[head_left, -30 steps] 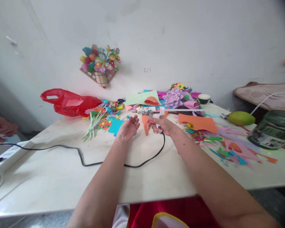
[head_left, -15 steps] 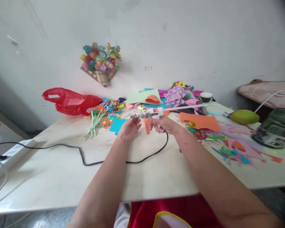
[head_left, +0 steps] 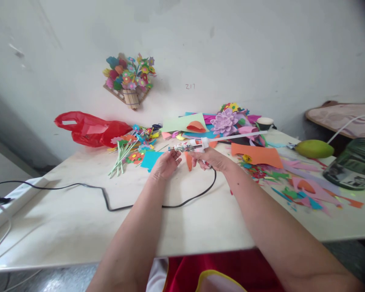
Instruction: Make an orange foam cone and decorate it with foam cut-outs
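Observation:
My right hand (head_left: 211, 159) is closed round the grip of a white glue gun (head_left: 191, 145), whose nozzle points left and whose glue stick (head_left: 237, 137) sticks out to the right. The gun's black cord (head_left: 109, 205) trails left across the table. My left hand (head_left: 166, 164) is cupped just under the nozzle with its fingers curled; what it holds is too small to name. An orange foam petal (head_left: 187, 160) lies between the two hands.
Foam flowers on green stems (head_left: 126, 150), a blue sheet (head_left: 150, 159) and a red plastic bag (head_left: 91, 129) lie at the back left. Coloured foam sheets, a purple flower (head_left: 224, 123) and scraps (head_left: 295, 182) cover the right side. A green mango (head_left: 314, 149) and a jar (head_left: 351, 164) stand far right.
The glue gun has been lifted and levelled toward my left hand, which closed up beneath the nozzle. Another person's hand at the far left edge has gone from view.

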A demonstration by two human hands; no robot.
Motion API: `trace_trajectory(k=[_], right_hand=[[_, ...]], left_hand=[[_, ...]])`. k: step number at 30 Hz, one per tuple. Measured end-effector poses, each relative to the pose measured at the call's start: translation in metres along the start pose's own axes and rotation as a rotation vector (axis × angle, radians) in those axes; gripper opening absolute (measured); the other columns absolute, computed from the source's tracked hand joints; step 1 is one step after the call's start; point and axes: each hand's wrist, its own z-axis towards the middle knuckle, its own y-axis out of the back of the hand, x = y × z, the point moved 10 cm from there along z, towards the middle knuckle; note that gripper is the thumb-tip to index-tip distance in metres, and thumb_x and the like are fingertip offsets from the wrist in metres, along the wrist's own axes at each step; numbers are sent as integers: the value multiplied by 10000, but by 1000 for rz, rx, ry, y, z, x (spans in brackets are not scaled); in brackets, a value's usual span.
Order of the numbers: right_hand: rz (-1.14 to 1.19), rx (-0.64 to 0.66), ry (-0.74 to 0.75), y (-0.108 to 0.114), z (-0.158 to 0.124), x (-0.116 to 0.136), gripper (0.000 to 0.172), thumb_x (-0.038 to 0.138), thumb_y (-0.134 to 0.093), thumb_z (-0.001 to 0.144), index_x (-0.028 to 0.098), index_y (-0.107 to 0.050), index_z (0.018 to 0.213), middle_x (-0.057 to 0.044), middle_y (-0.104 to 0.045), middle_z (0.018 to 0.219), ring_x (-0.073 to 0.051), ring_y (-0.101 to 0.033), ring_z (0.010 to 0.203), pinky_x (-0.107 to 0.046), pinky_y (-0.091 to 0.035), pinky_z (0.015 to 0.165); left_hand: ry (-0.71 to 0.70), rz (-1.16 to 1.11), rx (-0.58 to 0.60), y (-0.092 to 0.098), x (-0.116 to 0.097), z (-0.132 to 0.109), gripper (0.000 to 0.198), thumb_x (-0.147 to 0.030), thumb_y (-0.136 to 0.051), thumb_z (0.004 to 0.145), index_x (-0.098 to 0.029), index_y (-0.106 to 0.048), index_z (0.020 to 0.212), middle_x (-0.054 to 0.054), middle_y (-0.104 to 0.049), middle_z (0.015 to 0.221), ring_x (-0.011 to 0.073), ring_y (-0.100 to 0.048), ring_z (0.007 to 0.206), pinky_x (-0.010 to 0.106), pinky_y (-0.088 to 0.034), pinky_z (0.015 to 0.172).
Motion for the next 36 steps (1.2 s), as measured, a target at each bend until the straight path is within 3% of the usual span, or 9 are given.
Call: trace_trajectory(k=[8,19,36], right_hand=[[-4,-2,-6,0,0,-1,341,463,-662,697,133,-591,743,-14,-634,567,-31,-349,293,-190,-279,299],[-12,-27,-24,3,1,-3,373,481,-670,682,131,-561,613,-13,-605,518,-32,-342,289,-194,-282,293],[-19,-34,-11,4,1,-1,354,468,-662,694,135,-560,625,-4,-591,517,-39,-364,294,-194,-262,288]], left_hand=[[-2,4,-15,0,0,-1,47,-158,-577,784,-156,-618,760,33,-665,737,140,-625,748,262,-450,687],[13,19,0,-2,2,-2,52,-167,-588,781,-147,-615,741,32,-664,757,144,-627,759,269,-461,681],[19,32,9,-2,2,-3,70,-164,-570,792,-163,-621,744,36,-662,772,143,-622,775,262,-453,682]])
